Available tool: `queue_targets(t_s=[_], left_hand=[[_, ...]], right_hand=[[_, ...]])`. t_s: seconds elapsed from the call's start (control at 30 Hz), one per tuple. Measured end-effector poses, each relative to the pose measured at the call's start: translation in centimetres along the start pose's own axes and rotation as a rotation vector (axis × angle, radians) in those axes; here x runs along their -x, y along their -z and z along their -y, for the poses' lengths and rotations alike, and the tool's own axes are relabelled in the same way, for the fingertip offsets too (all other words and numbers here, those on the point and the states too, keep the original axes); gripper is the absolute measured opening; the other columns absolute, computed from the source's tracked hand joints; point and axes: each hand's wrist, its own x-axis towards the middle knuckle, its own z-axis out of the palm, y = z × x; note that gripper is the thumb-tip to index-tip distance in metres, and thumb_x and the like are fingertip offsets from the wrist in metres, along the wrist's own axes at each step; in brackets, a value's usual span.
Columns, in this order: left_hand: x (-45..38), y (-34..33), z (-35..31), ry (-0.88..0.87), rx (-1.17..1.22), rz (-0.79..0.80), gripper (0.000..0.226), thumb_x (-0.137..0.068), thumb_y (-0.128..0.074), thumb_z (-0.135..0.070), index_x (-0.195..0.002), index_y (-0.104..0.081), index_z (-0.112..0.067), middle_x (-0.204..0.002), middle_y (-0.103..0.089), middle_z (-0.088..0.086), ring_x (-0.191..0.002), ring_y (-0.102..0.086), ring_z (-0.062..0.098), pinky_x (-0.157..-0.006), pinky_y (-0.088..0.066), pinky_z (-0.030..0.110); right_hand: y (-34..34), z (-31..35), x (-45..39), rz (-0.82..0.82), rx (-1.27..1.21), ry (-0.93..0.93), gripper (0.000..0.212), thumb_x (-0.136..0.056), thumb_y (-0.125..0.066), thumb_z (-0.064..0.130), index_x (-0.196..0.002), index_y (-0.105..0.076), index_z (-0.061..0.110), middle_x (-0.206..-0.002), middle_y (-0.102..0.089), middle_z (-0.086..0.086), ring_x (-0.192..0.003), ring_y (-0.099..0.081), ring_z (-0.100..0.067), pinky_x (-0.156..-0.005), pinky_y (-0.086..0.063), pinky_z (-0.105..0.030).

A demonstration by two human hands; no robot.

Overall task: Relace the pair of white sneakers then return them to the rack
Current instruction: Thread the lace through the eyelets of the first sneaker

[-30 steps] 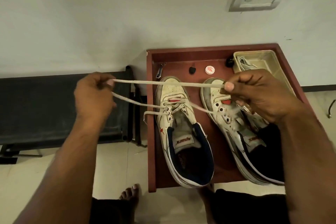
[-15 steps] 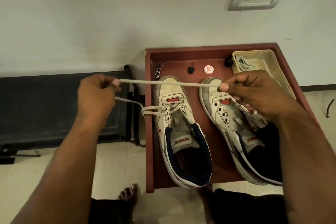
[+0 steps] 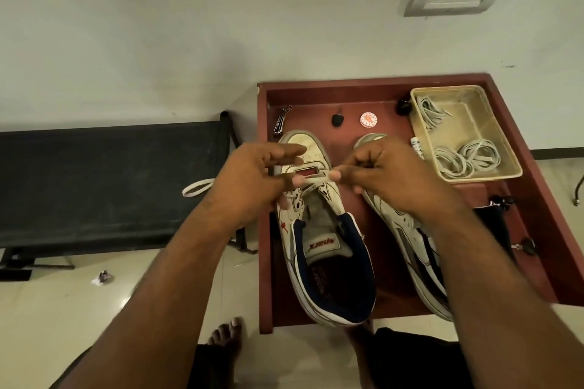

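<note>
Both hands over the left sneaker (image 3: 319,230) on the red tray (image 3: 534,186): left hand (image 3: 252,180) and right hand (image 3: 388,174) each pinching the lace (image 3: 317,179). Right sneaker (image 3: 407,230) just beside, nearly touching. Lace box (image 3: 499,133) against the far right rim. Black bench (image 3: 104,183) left, wall behind, tiled floor below.

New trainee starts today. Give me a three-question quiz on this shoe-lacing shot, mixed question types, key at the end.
1. True or false: both hands pinch the same white lace over the left sneaker.
2. Multiple choice: where do the spare laces lie? A) in the beige tray B) on the black bench C) inside the right sneaker
3. Fill in: the right sneaker stands on the ____ wooden stand.

Key
1. True: the left hand and right hand each have a grip on it.
2. A
3. red-brown
</note>
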Motion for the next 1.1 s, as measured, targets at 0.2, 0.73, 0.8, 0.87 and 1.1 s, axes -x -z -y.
queue_targets(t_s=[0.2, 0.73, 0.8, 0.87, 1.1], left_hand=[[-0.2, -0.3, 0.3, 0.004, -0.016, 0.015, 0.009, -0.081, -0.077, -0.014, -0.09, -0.077, -0.013, -0.076, -0.075, 0.002, -0.069, -0.072, 0.016, -0.068, -0.062, 0.03], [-1.0, -3.5, 2.1, -0.004, -0.09, -0.138, 0.011, -0.082, -0.073, -0.005, -0.08, -0.077, -0.016, -0.066, -0.068, -0.01, -0.057, -0.061, -0.004, -0.055, -0.049, 0.009], [-1.2, -3.6, 2.4, 0.002, -0.09, -0.148, 0.014, -0.081, -0.074, -0.005, -0.078, -0.077, -0.018, -0.067, -0.069, -0.01, -0.059, -0.063, -0.002, -0.058, -0.052, 0.012], [-1.3, -3.7, 2.6, 0.001, -0.098, -0.146, 0.015, -0.08, -0.074, -0.004, -0.077, -0.077, -0.018, -0.066, -0.069, -0.011, -0.059, -0.063, -0.002, -0.058, -0.052, 0.012], [-1.3, -3.4, 2.4, -0.019, -0.122, -0.047, 0.011, -0.083, -0.072, -0.003, -0.081, -0.077, -0.013, -0.068, -0.067, -0.01, -0.057, -0.059, -0.008, -0.054, -0.044, 0.005]], right_hand=[[-2.2, 0.1, -0.9, -0.163, -0.096, -0.079, 0.022, -0.084, -0.074, 0.028, -0.066, -0.066, 0.019, -0.05, -0.061, 0.005, -0.039, -0.048, -0.002, -0.042, -0.04, -0.016], [-4.7, -2.0, -1.1, -0.278, -0.019, -0.263, 0.044, -0.076, -0.078, 0.005, -0.113, -0.067, 0.026, -0.078, -0.072, -0.003, -0.071, -0.07, -0.018, -0.069, -0.059, -0.032], [-4.8, -2.0, -1.1, -0.313, -0.074, -0.27, 0.043, -0.076, -0.078, 0.003, -0.108, -0.066, 0.027, -0.075, -0.071, -0.005, -0.072, -0.07, -0.022, -0.067, -0.058, -0.033], [-4.7, -1.9, -1.1, -0.318, -0.118, -0.279, 0.042, -0.076, -0.078, 0.002, -0.106, -0.065, 0.027, -0.074, -0.07, -0.006, -0.073, -0.07, -0.022, -0.065, -0.056, -0.03], [-4.4, -1.8, -1.1, -0.298, -0.212, -0.336, 0.038, -0.074, -0.079, 0.001, -0.101, -0.066, 0.023, -0.08, -0.07, -0.01, -0.079, -0.07, -0.023, -0.07, -0.055, -0.031]])
